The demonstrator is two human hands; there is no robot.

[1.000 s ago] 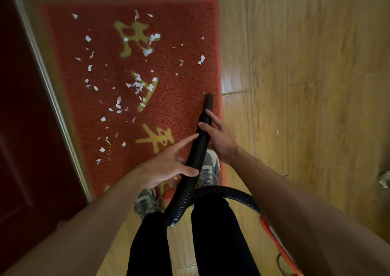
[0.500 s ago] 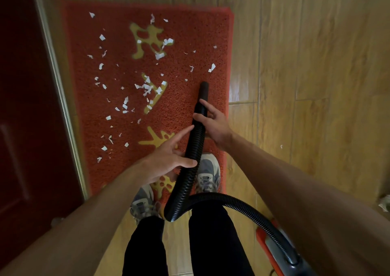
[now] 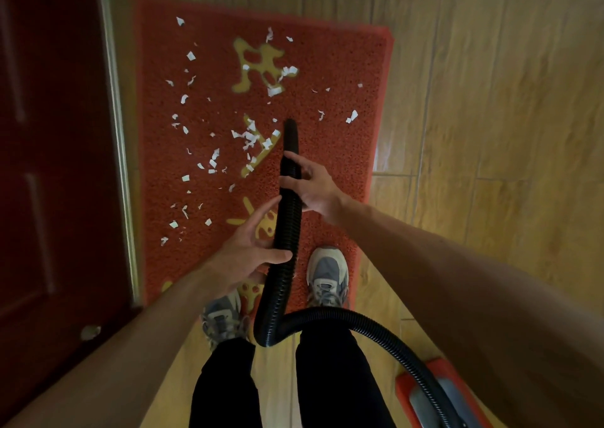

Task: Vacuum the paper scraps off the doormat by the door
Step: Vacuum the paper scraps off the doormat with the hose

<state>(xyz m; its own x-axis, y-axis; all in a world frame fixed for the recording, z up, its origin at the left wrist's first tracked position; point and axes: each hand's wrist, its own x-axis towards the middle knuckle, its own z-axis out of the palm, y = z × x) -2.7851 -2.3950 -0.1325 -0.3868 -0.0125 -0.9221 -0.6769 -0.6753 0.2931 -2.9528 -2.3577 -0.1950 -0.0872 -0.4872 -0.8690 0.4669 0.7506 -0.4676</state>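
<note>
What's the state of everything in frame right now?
door, appears shut
doormat, flat, littered
paper scraps, scattered on doormat
hose, held in both hands, nozzle near middle scraps
left hand, grips hose
right hand, grips hose nearer nozzle
vacuum cleaner, on floor

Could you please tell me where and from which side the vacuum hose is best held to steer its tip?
Grip the hose on its smooth end piece, just behind the tip, coming from the right as the right hand does. The ribbed part bends, so the left hand should probably steady it lower down, from the left.
</note>
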